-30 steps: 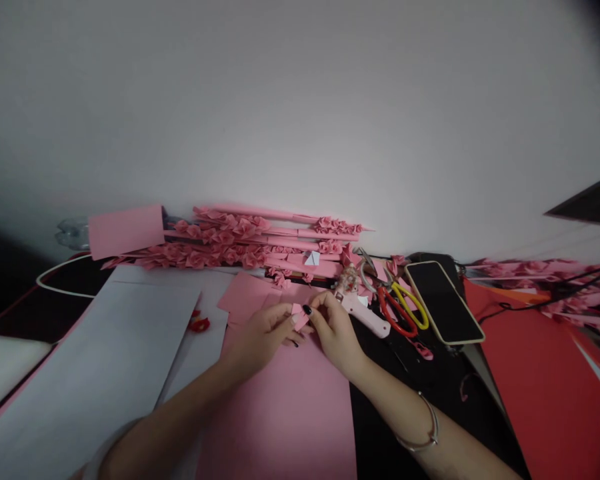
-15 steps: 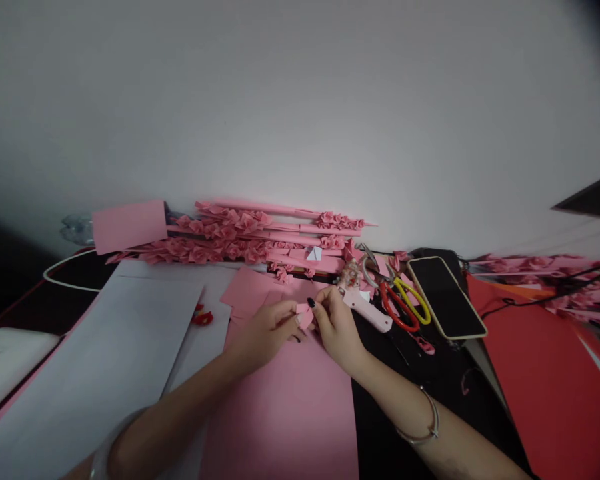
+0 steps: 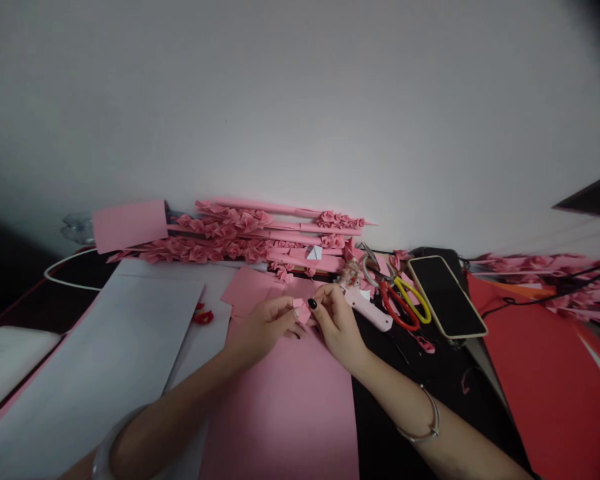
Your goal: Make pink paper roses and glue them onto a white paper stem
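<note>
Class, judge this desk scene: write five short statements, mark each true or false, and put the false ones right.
1. The left hand and right hand hold the same small pink paper. True.
2. The phone lies face down. False: the phone lies face up.
3. The white sheet lies left of the large pink sheet. True.
4. The red sheet lies left of the white sheet. False: the red sheet lies to its right.
5. Pink flowers lie near the wall. True.

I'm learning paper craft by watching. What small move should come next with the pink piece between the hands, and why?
Perhaps press the fold in the small pink paper with the right hand: it looks folded, and the left hand pinches its opposite side.
</note>
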Demonstrator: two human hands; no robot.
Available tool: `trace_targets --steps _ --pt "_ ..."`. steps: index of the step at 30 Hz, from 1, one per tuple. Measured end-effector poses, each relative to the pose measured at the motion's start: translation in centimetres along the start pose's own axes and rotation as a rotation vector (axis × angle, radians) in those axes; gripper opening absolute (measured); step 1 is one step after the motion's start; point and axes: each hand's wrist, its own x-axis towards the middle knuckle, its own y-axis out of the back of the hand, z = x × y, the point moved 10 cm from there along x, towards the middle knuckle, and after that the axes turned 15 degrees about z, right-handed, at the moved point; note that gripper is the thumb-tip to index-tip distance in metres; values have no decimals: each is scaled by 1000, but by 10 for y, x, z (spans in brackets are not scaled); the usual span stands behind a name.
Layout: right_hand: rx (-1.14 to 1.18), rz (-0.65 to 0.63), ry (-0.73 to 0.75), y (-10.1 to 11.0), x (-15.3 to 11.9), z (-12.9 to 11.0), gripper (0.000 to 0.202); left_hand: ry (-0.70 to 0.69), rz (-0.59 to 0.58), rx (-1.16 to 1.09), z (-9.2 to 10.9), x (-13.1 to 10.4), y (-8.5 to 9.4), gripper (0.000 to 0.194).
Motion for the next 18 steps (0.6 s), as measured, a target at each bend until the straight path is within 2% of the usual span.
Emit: trace_targets --steps 10,18 --pt "-167 -49 102 -4 -1 -10 11 -35 -31 42 4 -2 -4 24" --pt "-184 -13 77 0 0 -4 16 -71 -36 65 6 -4 -5 25"
